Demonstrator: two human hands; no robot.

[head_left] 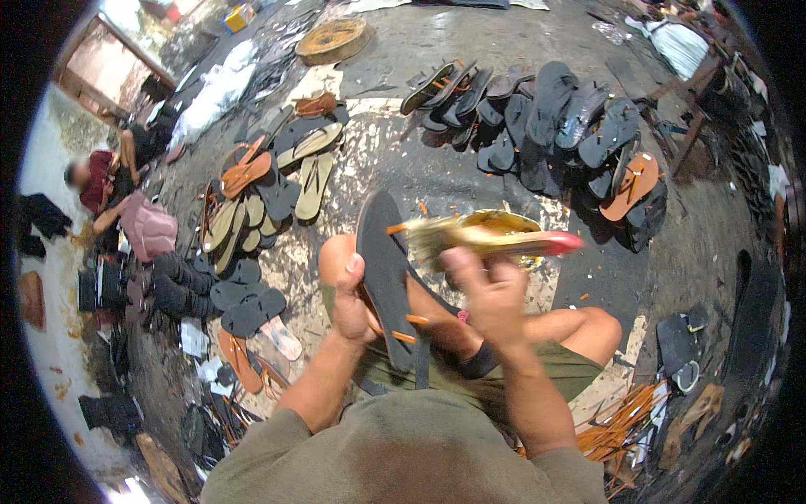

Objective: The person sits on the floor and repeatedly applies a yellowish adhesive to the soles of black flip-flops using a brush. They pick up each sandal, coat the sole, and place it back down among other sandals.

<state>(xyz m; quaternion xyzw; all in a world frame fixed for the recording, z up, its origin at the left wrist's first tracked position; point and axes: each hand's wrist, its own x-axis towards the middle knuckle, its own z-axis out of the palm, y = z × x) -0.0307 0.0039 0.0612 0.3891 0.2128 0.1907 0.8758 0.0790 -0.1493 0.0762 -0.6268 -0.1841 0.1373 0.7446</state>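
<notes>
My left hand (348, 304) grips a black sandal sole (384, 269) by its left edge, thumb on the face turned to me. The sole stands nearly upright above my crossed legs. Orange strap ends (405, 338) stick out past its edges near the lower end, and another near the top. Closed around a brush (504, 245) with a red-tipped handle is my right hand (489, 290), smeared by motion. The pale bristles are just right of the sole's upper part; whether they touch it I cannot tell. Behind the brush sits a bowl (514, 220) with yellowish-brown stuff, partly hidden.
Sandals in tan and black (315, 181) lie in a cluster at the left, more black ones (550, 105) at the far right. A bundle of orange strips (625, 424) lies by my right elbow. Another person (101, 185) sits at the far left. A round wooden block (333, 42) stands farther back.
</notes>
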